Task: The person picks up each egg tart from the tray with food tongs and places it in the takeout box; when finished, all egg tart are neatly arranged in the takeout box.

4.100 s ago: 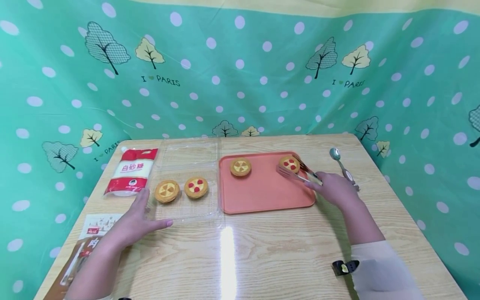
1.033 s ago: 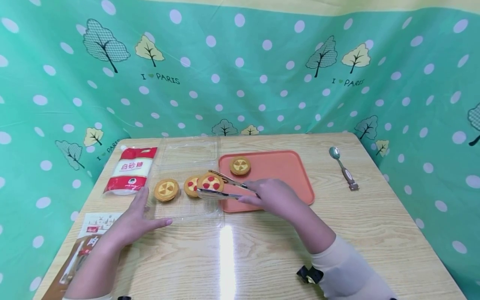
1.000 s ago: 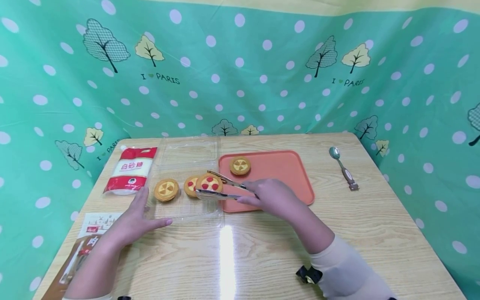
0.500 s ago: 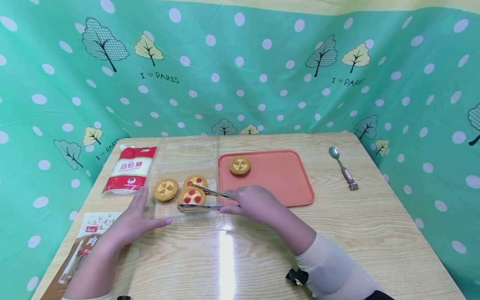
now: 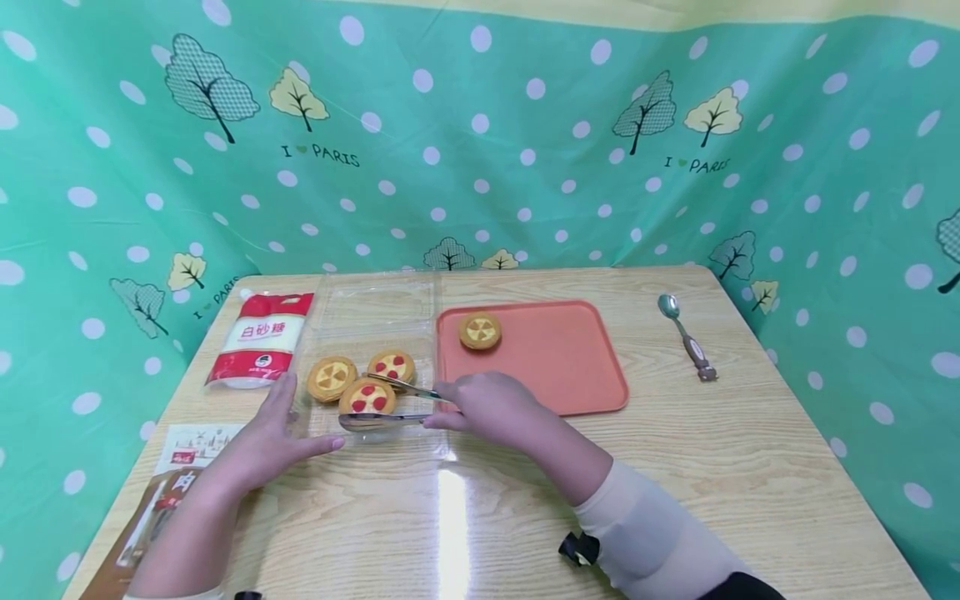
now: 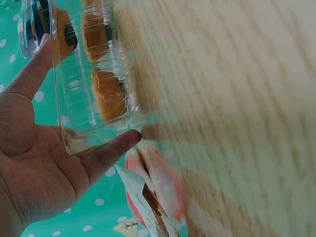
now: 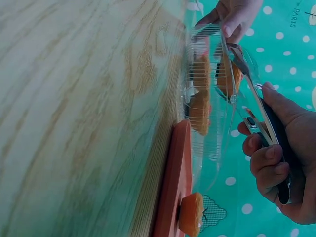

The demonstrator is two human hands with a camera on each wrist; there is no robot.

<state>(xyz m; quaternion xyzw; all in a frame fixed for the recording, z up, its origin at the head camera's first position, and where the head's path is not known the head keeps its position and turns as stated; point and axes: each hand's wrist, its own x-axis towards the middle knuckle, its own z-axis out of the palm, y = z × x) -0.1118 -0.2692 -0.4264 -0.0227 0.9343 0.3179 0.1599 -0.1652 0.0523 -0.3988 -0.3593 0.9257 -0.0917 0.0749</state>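
My right hand (image 5: 487, 408) grips metal tongs (image 5: 401, 385), whose tips hold an egg tart with red pieces (image 5: 367, 398). In the right wrist view this tart (image 7: 227, 79) is raised at the rim of the clear plastic box (image 7: 212, 133). Inside the box (image 5: 375, 308) sit a second red-topped tart (image 5: 392, 364) and a tart with a brown wedge pattern (image 5: 332, 379). My left hand (image 5: 273, 446) has its fingers spread at the box's left front corner; in the left wrist view the hand (image 6: 54, 163) steadies the box wall with thumb and fingers extended.
Right of the box lies a pink tray (image 5: 551, 358) bearing one wedge-patterned tart (image 5: 480, 331). A spoon (image 5: 686, 337) lies at the right. On the left are a red and white sugar bag (image 5: 262, 340) and a brown printed packet (image 5: 161, 508).
The right hand has carried the red-topped tart in the tongs from the pink tray leftward, then toward the front of the clear box. My left hand has stayed in place.
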